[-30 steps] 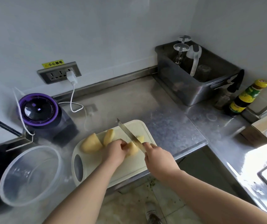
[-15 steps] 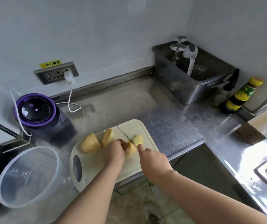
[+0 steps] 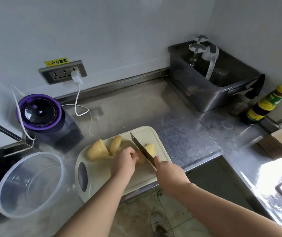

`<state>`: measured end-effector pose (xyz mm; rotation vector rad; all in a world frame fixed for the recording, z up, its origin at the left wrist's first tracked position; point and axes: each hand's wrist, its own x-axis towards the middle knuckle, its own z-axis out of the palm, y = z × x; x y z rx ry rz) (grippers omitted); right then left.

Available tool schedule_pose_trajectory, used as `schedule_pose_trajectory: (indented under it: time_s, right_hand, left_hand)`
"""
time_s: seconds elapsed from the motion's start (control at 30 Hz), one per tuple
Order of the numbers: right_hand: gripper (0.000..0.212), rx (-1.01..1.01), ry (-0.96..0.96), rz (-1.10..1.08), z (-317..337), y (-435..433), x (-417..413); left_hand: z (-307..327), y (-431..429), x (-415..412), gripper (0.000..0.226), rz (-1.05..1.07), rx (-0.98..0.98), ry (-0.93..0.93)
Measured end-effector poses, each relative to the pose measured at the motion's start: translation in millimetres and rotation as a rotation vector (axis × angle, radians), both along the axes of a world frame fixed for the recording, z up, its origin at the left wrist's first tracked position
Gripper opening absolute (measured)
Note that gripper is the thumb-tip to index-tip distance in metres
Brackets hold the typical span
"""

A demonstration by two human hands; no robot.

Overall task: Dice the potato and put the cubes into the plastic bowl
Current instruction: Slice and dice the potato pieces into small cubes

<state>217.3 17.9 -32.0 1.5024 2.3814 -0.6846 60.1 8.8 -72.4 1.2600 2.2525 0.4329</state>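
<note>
I count four pieces of potato on the one cutting board (image 3: 102,177). A big potato chunk (image 3: 97,151) lies at its far left with a potato wedge (image 3: 115,145) just beside it. A third potato piece (image 3: 141,159) sits under my left hand (image 3: 124,163), and a small cut-off bit (image 3: 150,148) lies just right of the blade. There is one knife (image 3: 142,148) and one clear plastic bowl (image 3: 32,185). The bowl holds no cubes and stands on the steel counter (image 3: 179,127), near and to the left of the board.

My left hand is knuckles-up, its fingers curled down over the potato piece and pinning it to the board. My right hand (image 3: 169,173) is wrapped tight around the knife's handle, with the forefinger reaching toward the blade. The blade runs from far left to near right, between the held piece and the cut-off bit. Both forearms come in from the near edge.

In the far right corner a grey tub (image 3: 205,90) holds two upturned wine glasses (image 3: 197,48), and one yellow-capped sauce bottle (image 3: 266,105) stands to its right. One purple-lidded appliance (image 3: 41,113) stands far left, and one white plug (image 3: 76,77) is in the wall socket.

My fist hides the handle entirely. My fingers cover most of the held piece, and I cannot tell whether the edge has reached the board. One shoe (image 3: 159,224) shows on the floor, cut off at the near edge.
</note>
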Motion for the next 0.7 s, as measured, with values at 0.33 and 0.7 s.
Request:
schedule_pose_trajectory:
  time_s: [0.33,0.7]
  right_hand:
    - [0.044,0.095,0.064,-0.001,11,-7,2]
    - [0.056,0.113,0.007,0.057,17,-14,2]
  left_hand:
    - [-2,1,1,0.013,0.016,0.019,-0.070]
    - [0,1,1,0.019,0.011,0.022,-0.032]
